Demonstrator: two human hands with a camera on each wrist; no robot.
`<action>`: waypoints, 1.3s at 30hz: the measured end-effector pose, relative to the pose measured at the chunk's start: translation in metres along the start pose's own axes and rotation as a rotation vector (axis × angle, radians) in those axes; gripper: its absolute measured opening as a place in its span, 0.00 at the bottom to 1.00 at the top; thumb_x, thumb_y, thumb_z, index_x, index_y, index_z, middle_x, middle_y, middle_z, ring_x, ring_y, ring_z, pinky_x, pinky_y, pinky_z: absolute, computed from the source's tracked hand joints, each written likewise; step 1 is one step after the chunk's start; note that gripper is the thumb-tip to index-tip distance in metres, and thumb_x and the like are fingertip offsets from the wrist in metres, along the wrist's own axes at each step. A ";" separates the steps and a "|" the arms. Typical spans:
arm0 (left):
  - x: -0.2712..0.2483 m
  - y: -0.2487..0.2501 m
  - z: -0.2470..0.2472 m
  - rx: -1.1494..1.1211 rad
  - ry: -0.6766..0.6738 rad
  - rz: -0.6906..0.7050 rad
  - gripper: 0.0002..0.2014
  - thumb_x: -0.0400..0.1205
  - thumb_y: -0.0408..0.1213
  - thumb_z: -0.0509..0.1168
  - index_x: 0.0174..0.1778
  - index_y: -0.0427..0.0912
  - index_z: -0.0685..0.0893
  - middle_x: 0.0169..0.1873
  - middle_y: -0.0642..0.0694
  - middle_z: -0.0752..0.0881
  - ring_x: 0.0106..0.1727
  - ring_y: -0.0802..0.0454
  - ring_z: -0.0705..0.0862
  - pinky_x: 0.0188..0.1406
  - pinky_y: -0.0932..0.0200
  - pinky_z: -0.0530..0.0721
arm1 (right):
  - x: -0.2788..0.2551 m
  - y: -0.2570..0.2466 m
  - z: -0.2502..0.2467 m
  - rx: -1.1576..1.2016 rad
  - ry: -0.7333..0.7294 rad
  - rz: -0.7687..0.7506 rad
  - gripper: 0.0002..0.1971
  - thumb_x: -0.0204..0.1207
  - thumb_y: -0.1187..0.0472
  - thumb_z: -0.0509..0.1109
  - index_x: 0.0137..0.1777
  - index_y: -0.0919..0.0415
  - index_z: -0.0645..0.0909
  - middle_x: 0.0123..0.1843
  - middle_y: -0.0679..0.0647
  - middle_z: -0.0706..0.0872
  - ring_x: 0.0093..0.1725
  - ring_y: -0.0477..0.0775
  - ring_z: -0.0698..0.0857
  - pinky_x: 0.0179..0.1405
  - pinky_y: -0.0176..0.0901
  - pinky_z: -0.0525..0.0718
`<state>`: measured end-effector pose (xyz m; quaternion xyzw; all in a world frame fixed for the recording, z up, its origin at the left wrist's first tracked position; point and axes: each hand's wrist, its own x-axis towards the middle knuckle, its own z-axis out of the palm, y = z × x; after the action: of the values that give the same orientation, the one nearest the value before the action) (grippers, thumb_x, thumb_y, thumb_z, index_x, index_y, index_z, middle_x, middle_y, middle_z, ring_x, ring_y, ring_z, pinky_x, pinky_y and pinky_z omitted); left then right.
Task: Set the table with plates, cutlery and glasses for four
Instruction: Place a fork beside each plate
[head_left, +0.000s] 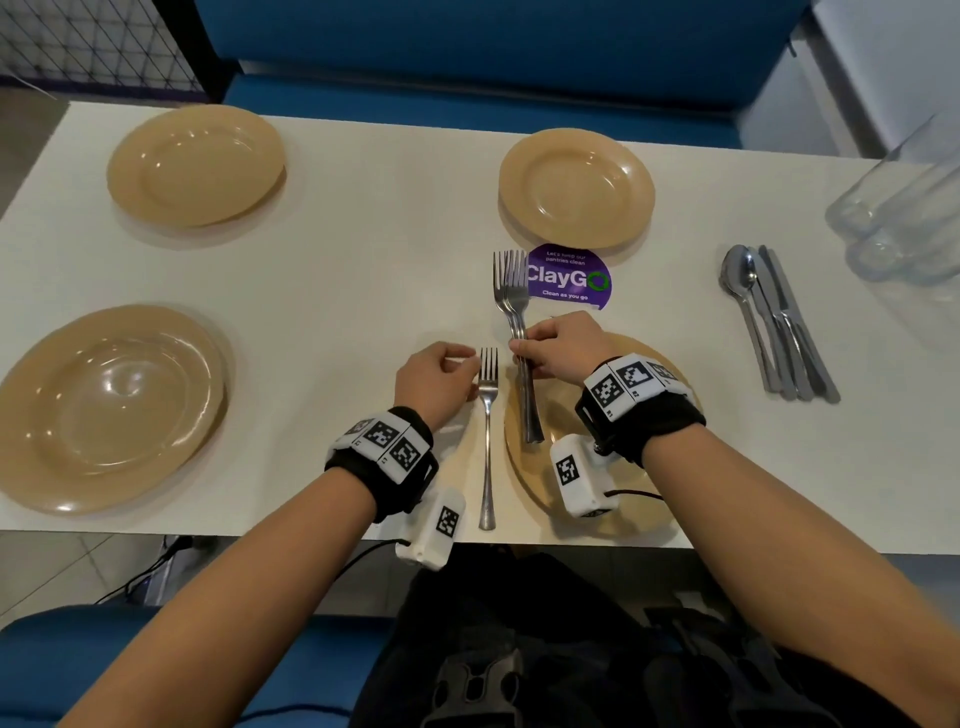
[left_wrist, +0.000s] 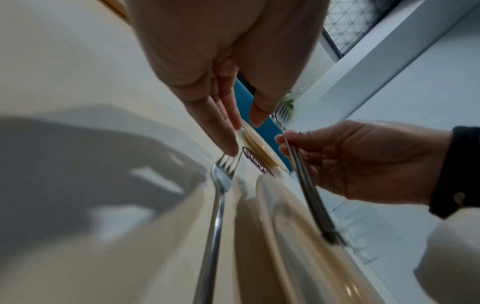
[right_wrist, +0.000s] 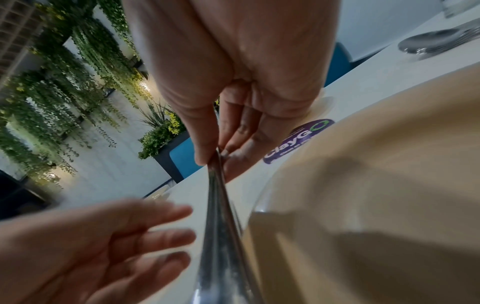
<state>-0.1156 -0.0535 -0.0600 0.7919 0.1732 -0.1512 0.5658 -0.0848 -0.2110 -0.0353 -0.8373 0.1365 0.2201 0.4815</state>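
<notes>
Four tan plates stand on the white table: far left (head_left: 195, 166), far right (head_left: 576, 189), near left (head_left: 109, 410) and near right (head_left: 527, 470). A single fork (head_left: 487, 441) lies flat just left of the near right plate, tines pointing away. My left hand (head_left: 457, 371) hovers beside its head with relaxed fingers; one fingertip (left_wrist: 231, 148) sits at the tines and holds nothing. My right hand (head_left: 524, 351) pinches a bundle of forks (head_left: 511, 291) by their necks above the near right plate, their handles (right_wrist: 221, 226) pointing back toward me.
Spoons and knives (head_left: 779, 322) lie in a pile at the right, with several clear glasses (head_left: 904, 208) behind them at the table's right end. A purple sticker (head_left: 569, 278) is on the table between the right plates. The table's near edge runs just below my wrists.
</notes>
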 end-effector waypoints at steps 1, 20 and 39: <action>0.003 0.006 -0.002 -0.053 -0.012 0.004 0.10 0.83 0.41 0.64 0.57 0.42 0.83 0.42 0.49 0.87 0.41 0.50 0.89 0.54 0.51 0.88 | 0.001 -0.005 0.005 0.014 -0.008 -0.010 0.10 0.76 0.60 0.72 0.53 0.65 0.86 0.42 0.56 0.89 0.45 0.53 0.89 0.53 0.45 0.88; 0.111 -0.029 -0.324 -0.089 0.058 0.040 0.06 0.84 0.37 0.62 0.47 0.41 0.84 0.37 0.48 0.85 0.31 0.53 0.82 0.23 0.66 0.81 | 0.066 -0.217 0.260 0.216 -0.055 -0.060 0.07 0.74 0.66 0.74 0.34 0.62 0.84 0.33 0.56 0.86 0.36 0.53 0.86 0.48 0.46 0.89; 0.093 -0.158 -0.481 0.103 0.058 -0.202 0.06 0.74 0.34 0.75 0.41 0.37 0.85 0.32 0.43 0.86 0.28 0.53 0.84 0.30 0.62 0.88 | 0.061 -0.258 0.378 0.175 -0.037 0.009 0.05 0.74 0.65 0.74 0.47 0.66 0.86 0.40 0.58 0.88 0.41 0.53 0.88 0.44 0.39 0.89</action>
<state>-0.0817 0.4595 -0.0831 0.8024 0.2604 -0.1935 0.5008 -0.0085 0.2443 -0.0394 -0.7870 0.1502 0.2251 0.5544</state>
